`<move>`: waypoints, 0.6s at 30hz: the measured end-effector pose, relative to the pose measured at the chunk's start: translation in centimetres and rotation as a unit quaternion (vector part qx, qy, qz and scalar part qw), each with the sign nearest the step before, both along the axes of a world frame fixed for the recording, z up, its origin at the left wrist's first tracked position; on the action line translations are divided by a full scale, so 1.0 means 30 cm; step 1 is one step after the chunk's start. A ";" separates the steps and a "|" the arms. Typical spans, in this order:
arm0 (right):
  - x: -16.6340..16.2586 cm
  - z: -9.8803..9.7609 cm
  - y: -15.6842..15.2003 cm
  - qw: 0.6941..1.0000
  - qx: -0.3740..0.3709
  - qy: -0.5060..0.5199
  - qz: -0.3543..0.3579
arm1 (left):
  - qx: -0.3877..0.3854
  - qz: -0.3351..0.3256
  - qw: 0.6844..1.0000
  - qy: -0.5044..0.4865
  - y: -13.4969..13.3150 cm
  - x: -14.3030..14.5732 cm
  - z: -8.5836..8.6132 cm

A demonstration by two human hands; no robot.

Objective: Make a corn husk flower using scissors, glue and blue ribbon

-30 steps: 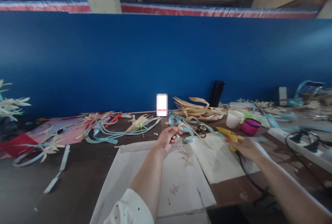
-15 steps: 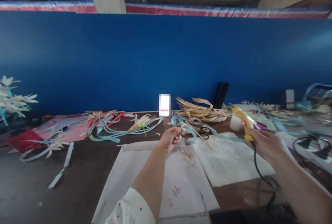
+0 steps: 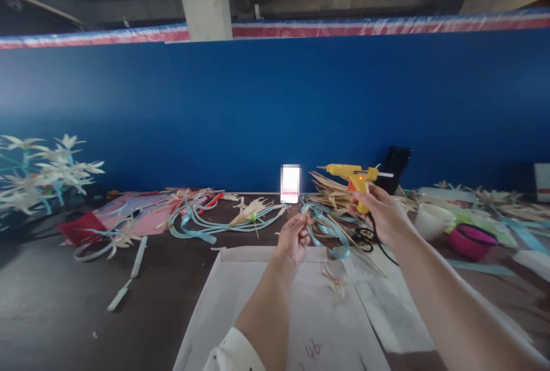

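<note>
My left hand [image 3: 294, 237] is closed in a pinch on a looped light-blue ribbon [image 3: 330, 228] with a thin straw strip, held above a white paper sheet [image 3: 258, 296]. My right hand [image 3: 384, 210] grips a yellow glue gun [image 3: 351, 176] by its handle, nozzle pointing left, level and a little above and to the right of the ribbon. Its black cord [image 3: 380, 245] hangs down under the wrist. The gun's tip is apart from the ribbon.
A dark table [image 3: 64, 302] carries ribbon loops [image 3: 201, 225], dried husk strips [image 3: 330, 190], black scissors [image 3: 365, 239], a white cup [image 3: 432, 220], a pink bowl [image 3: 470, 239], printed paper [image 3: 395, 308] and straw flowers [image 3: 47, 168]. A blue wall [image 3: 258, 107] stands behind.
My right hand picked the glue gun up from the table at the right and carried it left and up, turning it level beside the ribbon. My left hand kept its pinch.
</note>
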State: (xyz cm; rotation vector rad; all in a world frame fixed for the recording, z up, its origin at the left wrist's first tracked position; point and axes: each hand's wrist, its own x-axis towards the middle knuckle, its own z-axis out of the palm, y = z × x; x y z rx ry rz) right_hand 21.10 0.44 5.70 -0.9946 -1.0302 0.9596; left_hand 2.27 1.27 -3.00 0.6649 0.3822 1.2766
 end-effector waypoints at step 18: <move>-0.088 -0.141 -0.109 0.981 -0.045 -0.168 0.084 | -0.013 0.028 0.999 -0.006 0.039 -0.012 -0.013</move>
